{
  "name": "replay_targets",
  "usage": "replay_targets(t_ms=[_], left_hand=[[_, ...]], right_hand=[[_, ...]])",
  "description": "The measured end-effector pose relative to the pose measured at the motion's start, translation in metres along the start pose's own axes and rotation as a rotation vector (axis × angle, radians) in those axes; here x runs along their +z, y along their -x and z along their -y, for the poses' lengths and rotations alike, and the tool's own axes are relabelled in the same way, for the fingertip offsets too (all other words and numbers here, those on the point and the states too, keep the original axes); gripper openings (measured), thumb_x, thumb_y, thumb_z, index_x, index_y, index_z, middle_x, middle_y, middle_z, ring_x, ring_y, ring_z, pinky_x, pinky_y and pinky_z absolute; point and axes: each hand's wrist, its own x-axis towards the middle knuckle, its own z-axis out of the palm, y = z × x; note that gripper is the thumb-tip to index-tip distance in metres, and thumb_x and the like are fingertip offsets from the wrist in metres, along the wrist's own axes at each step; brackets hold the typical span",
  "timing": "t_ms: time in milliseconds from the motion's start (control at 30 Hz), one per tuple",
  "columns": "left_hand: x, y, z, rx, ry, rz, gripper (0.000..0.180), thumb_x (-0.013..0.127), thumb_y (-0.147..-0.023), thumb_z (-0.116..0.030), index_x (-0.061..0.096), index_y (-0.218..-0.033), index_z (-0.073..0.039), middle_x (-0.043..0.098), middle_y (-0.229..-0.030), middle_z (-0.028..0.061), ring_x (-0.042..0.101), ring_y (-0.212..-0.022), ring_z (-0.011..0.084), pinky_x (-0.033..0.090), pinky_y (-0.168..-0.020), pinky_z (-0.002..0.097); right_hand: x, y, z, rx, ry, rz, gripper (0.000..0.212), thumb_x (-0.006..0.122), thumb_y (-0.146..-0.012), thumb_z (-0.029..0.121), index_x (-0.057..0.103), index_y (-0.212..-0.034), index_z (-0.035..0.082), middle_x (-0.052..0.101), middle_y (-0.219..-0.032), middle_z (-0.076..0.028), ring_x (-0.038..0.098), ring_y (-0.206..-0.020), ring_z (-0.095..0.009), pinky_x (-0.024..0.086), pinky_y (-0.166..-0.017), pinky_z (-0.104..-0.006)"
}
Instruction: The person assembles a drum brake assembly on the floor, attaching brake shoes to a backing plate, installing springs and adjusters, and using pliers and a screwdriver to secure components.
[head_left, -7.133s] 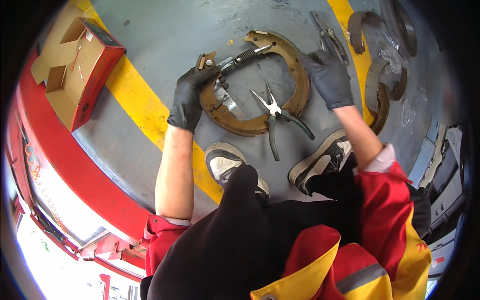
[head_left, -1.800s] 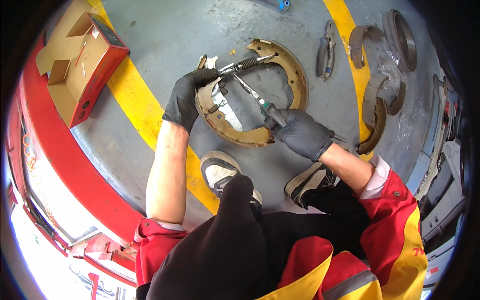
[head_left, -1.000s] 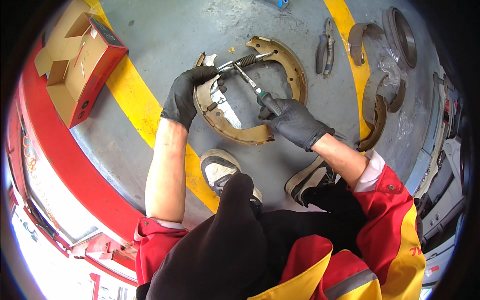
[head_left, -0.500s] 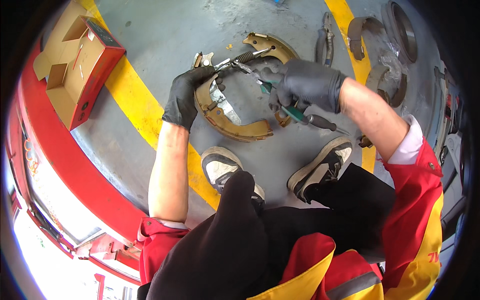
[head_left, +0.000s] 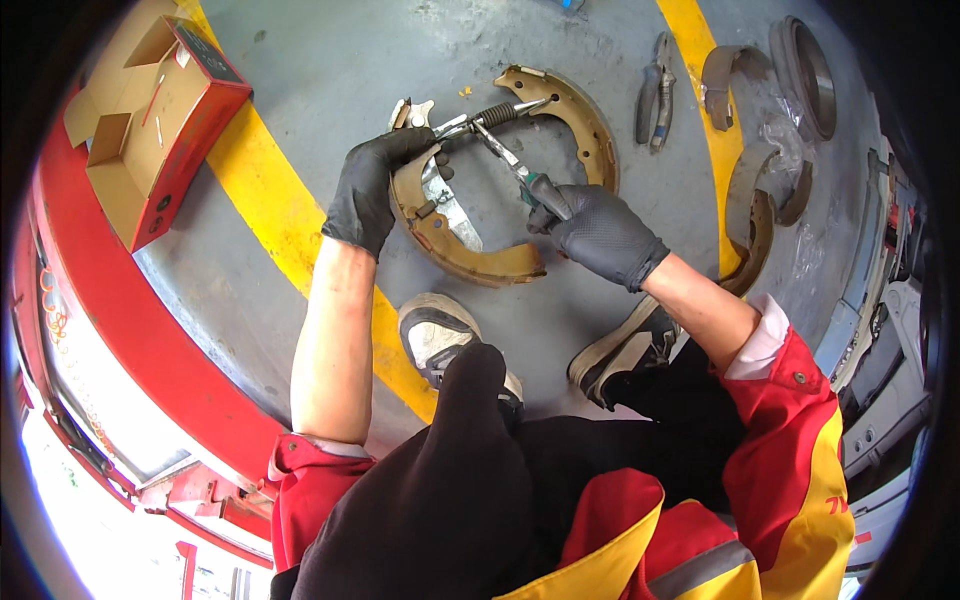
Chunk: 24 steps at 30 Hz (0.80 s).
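Observation:
My left hand (head_left: 368,190), in a black glove, is closed around the upper end of a curved brown brake shoe (head_left: 465,258). Beside that shoe lies a silver metal lever (head_left: 455,215). A thin adjuster rod with a dark coil spring (head_left: 497,115) runs from my left fingers to a second brake shoe (head_left: 590,125) on the right. My right hand (head_left: 605,235), also gloved in black, grips pliers (head_left: 515,165) with green handles. Their metal jaws reach up to the left end of the spring; whether they grip it, I cannot tell.
On the floor at far right lie another pair of pliers (head_left: 655,100), more brake shoes (head_left: 730,75), a round drum-like ring (head_left: 810,80) and clear plastic wrap (head_left: 785,135). An opened red cardboard box (head_left: 185,140) sits at left by a red frame (head_left: 150,330). My shoes (head_left: 437,335) are just below.
My right hand has swung down and left, bringing the pliers' jaws against the spring area. The right-hand brake shoe is less covered. My left hand stays almost in place.

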Motion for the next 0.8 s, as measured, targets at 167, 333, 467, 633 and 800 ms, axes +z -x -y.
replay_targets(t_ms=[167,333,467,633,800], left_hand=[[-0.001,-0.002,0.001,0.000,-0.006,0.006,0.028,0.062,-0.096,-0.011,0.068,-0.111,0.011,0.074,-0.094,0.0173,0.073,-0.077,0.0245,0.061,-0.075,0.0328],[-0.004,-0.003,0.002,0.001,-0.003,0.005,0.028,0.062,-0.096,-0.011,0.069,-0.112,0.011,0.074,-0.093,0.0168,0.073,-0.077,0.0244,0.060,-0.075,0.0325],[-0.005,-0.002,0.003,0.010,-0.007,0.003,0.028,0.062,-0.096,-0.011,0.069,-0.112,0.011,0.073,-0.093,0.0167,0.073,-0.077,0.0241,0.061,-0.075,0.0325],[0.001,-0.002,0.002,0.010,-0.016,0.004,0.028,0.062,-0.096,-0.011,0.068,-0.113,0.011,0.073,-0.094,0.0166,0.073,-0.077,0.0239,0.061,-0.075,0.0324],[-0.002,0.001,0.003,0.016,-0.045,-0.005,0.029,0.060,-0.097,-0.011,0.067,-0.113,0.012,0.073,-0.096,0.0167,0.073,-0.077,0.0242,0.061,-0.074,0.0325]], right_hand=[[0.008,0.000,-0.009,0.058,-0.120,0.025,0.060,0.055,-0.087,0.001,0.055,-0.146,0.015,0.076,-0.108,-0.011,0.072,-0.089,-0.025,0.057,-0.078,-0.0335],[0.007,0.001,0.003,0.086,-0.203,0.012,0.042,0.054,-0.088,0.001,0.066,-0.128,0.006,0.075,-0.100,-0.010,0.069,-0.080,-0.019,0.055,-0.073,-0.0317],[0.008,0.001,0.013,0.165,-0.318,-0.001,0.026,0.054,-0.089,0.002,0.071,-0.109,0.001,0.071,-0.088,-0.007,0.064,-0.072,-0.014,0.052,-0.067,-0.0296],[0.014,0.002,0.005,0.045,-0.229,-0.081,0.029,0.056,-0.089,-0.001,0.068,-0.115,0.002,0.072,-0.086,-0.010,0.067,-0.072,-0.018,0.054,-0.067,-0.0338],[-0.049,-0.016,0.032,0.120,-0.006,0.265,0.038,0.055,-0.088,0.003,0.062,-0.125,0.000,0.074,-0.093,-0.015,0.073,-0.076,-0.022,0.058,-0.067,-0.0340]])
